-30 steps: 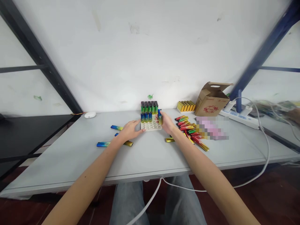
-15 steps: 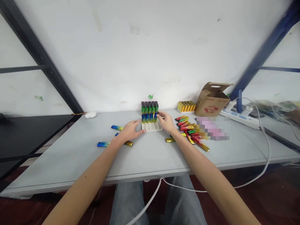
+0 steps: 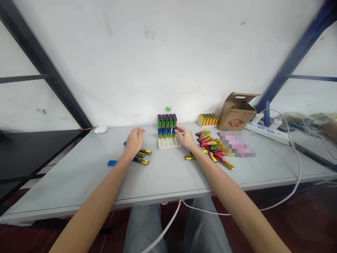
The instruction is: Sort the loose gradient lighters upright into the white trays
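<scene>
The right hand has the upper end of a blue lighter pinched between thumb and fingers; the lighter leans slightly in the white tray, at the right end of a row of blue lighters. It should be light and stiff, and its glossy skin may slip, so a fingertip hold on the flat sides near the top looks best, leaving the base free. Close neighbours leave little finger room, and a sideways knock could tip them. Just beyond stand green lighters. The left hand is curled near the loose blue-and-gold lighters; whether it grips one, I cannot tell. Those would lift best by their long edges. Farther right on the worktop, red lighters lie jumbled, likely to slide against each other
</scene>
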`<state>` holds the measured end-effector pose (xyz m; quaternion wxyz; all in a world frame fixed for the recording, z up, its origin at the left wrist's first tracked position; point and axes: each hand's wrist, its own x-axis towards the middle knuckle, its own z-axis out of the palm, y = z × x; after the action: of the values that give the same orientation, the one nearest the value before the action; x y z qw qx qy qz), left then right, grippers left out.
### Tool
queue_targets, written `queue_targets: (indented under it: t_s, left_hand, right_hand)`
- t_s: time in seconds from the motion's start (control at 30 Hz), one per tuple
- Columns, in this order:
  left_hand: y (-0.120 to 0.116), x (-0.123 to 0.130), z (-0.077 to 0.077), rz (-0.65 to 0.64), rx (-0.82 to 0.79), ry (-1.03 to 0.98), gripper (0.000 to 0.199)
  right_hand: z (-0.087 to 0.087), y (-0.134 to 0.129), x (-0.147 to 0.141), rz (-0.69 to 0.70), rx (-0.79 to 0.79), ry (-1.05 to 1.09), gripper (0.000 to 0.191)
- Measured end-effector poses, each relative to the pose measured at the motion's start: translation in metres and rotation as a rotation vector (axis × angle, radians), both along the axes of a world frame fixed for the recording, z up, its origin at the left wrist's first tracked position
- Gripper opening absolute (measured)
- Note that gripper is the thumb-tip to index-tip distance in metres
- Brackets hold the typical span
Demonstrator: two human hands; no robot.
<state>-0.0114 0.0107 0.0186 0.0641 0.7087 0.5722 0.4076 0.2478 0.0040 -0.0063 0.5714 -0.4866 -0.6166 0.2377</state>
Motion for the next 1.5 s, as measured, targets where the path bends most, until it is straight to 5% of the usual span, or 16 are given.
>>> queue_targets:
  t_s: [0.23,0.33,0.53,0.73,0.93,1.27,1.4,1.5]
  left_hand:
    - [-0.002,-0.008,0.003,0.222,-0.259,0.244,0.064]
    - [-0.002,-0.003,-0.002,0.119,-0.268,0.244,0.06]
    - [0.0,0.004,-0.011,-0.299,-0.161,0.265,0.057]
    - [0.006,-0.015,-0.003,-0.2,-0.254,0.347,0.08]
    - [0.013,-0.032,-0.001,-0.178,-0.431,0.494,0.073]
    - [0.008,-0.024,-0.004,-0.166,-0.312,0.391,0.076]
    - [0.003,-0.015,-0.003,-0.208,-0.098,0.286,0.093]
    - [-0.002,-0.008,0.001,-0.249,0.157,0.189,0.09]
  right_hand:
    - [-0.002,0.001,-0.001,-0.028,-0.047,-0.021,0.023]
    - [-0.003,-0.001,-0.003,-0.013,-0.031,-0.042,0.028]
    - [-0.005,-0.003,-0.005,-0.045,-0.023,-0.206,0.04]
    - [-0.009,-0.002,-0.004,-0.06,-0.013,-0.36,0.044]
    - [-0.011,-0.001,-0.004,-0.083,-0.018,-0.43,0.042]
    - [-0.002,-0.011,-0.009,-0.089,-0.037,-0.404,0.045]
    - [0.007,-0.018,-0.009,-0.154,0.095,-0.295,0.059]
    - [0.016,-0.026,-0.012,-0.205,0.31,-0.265,0.048]
